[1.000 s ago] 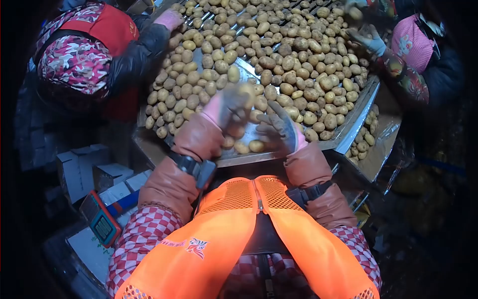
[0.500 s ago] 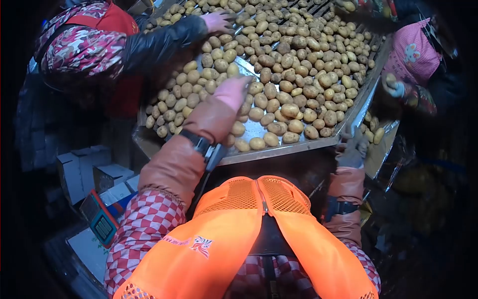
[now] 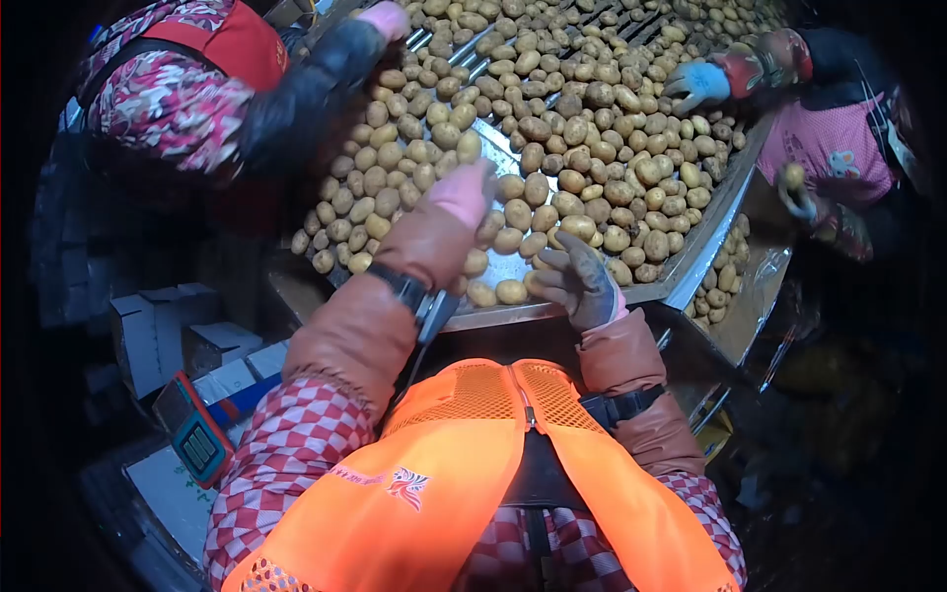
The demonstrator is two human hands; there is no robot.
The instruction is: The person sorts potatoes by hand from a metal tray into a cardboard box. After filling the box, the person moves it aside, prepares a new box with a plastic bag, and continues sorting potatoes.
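Many potatoes (image 3: 602, 148) lie spread over a metal sorting table (image 3: 513, 314). My left hand (image 3: 466, 192), in a pink and dark glove, reaches over the table's near part. A potato (image 3: 469, 148) shows just past its fingertips; whether the hand grips it cannot be made out. My right hand (image 3: 580, 281), in a grey glove, is at the front edge with thumb and fingers apart, touching or close to the potatoes there. Nothing is visibly held in it.
A co-worker in a red apron (image 3: 247, 49) stands at the left. Another in a pink apron (image 3: 824, 148) at the right reaches over the potatoes. A box of potatoes (image 3: 730, 266) is at the right corner; cartons (image 3: 163, 331) and a scale (image 3: 200, 444) are lower left.
My right hand has moved left from the box corner to the table's front edge. My left hand shifted slightly down. The left co-worker's hand drew back; the right co-worker's blue-gloved hand now reaches over the potatoes.
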